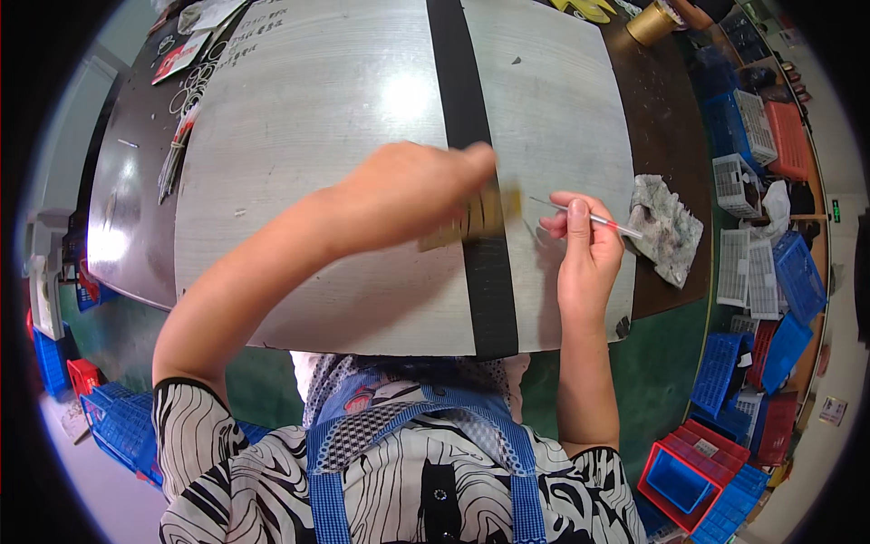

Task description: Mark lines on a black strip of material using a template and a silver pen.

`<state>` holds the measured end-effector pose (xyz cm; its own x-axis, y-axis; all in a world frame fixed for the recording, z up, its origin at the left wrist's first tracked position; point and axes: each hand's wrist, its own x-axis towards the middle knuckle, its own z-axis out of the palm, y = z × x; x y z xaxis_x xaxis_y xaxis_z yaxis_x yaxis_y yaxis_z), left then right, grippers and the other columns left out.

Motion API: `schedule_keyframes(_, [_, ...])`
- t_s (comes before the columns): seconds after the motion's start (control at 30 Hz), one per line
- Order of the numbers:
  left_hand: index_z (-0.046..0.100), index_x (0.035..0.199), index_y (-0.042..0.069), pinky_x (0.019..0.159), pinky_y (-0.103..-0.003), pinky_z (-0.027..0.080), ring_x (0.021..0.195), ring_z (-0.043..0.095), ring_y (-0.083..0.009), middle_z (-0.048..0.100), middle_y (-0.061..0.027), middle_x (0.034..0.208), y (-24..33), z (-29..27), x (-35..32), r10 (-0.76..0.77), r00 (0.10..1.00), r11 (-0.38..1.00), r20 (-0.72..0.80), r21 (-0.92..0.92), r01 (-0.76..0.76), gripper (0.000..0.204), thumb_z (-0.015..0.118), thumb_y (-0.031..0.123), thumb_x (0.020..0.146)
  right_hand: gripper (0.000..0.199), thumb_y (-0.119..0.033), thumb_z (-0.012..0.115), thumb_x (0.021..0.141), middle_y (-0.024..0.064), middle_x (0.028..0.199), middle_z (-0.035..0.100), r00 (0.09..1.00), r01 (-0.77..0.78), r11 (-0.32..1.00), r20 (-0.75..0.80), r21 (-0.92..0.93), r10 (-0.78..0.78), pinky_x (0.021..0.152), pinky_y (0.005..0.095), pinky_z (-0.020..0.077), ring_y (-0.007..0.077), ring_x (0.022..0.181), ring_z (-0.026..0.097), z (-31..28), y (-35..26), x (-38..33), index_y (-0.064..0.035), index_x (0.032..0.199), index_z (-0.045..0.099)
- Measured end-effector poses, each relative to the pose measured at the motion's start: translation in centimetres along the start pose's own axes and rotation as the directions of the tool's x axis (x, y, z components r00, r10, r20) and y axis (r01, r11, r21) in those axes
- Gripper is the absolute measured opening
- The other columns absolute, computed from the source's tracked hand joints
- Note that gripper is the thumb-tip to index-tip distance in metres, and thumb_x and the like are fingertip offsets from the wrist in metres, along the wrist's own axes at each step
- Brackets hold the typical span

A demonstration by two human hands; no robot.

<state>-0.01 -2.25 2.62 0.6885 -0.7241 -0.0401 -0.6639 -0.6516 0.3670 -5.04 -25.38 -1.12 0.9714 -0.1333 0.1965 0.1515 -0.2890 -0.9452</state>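
Blurring a yellowish brush [476,218] in its closed grip, left hand [408,190]; right hand [584,249] pinches thin stick [589,218].

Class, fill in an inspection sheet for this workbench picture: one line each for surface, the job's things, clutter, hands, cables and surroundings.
Surface: grey metal sheet on a dark bench, with a black strip running down it.
Job's things: blurred yellowish piece under the left hand, over the black strip; thin rod with a red band in the right hand.
Clutter: crumpled rag at the sheet's right edge; wire rings and papers at the upper left; brass-coloured roll at the top.
Hands: left hand grips the yellowish piece; right hand pinches the rod.
Cables: nothing seen.
Surroundings: blue, red and white plastic crates on the floor at the right; more blue crates at the lower left.
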Motion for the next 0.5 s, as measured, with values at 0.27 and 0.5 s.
schedule_keyframes(0.27, [0.065,0.122,0.014,0.075,-0.034,0.051,0.082,0.064,-0.0195,0.067,-0.0031,0.097,-5.2,2.5,0.5,-0.040,0.836,0.990,-0.547,-0.135,-0.040,0.037,0.075,0.013,0.087,0.029,-0.022,0.048,0.110,-0.0001,0.080,0.055,0.982,-0.177,0.939,0.121,0.296,0.147,0.076,0.0267,0.0594,0.0050,0.075,0.052,2.7,-1.9,-0.3,0.0017,0.113,0.065])
schedule_keyframes(0.5, [0.066,0.123,0.019,0.092,-0.040,0.045,0.094,0.063,-0.0209,0.066,-0.0011,0.098,-4.8,2.8,0.5,-0.007,0.913,0.993,-0.409,-0.113,-0.044,0.041,0.078,0.023,0.084,0.026,-0.021,0.049,0.110,-0.0005,0.081,0.055,0.983,-0.173,0.953,0.100,0.250,0.152,0.077,0.0278,0.0602,0.0047,0.076,0.053,3.2,-1.9,-0.6,0.0003,0.108,0.063])
